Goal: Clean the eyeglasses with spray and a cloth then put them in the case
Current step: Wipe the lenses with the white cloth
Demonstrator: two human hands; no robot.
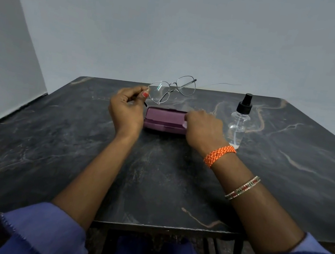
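1. Head view: eyeglasses, thin silver wire frame, clear lenses, held above the dark marbled table.
2. Left hand fingers pinch a temple.
3. Right hand rests curled at the purple case; whether it grips anything is unclear.
4. Clear spray bottle stands just beside the right hand.

You see a purple case, silver-framed eyeglasses, a clear spray bottle with black cap, an orange braided wristband, blue sleeves, a black tan-veined table
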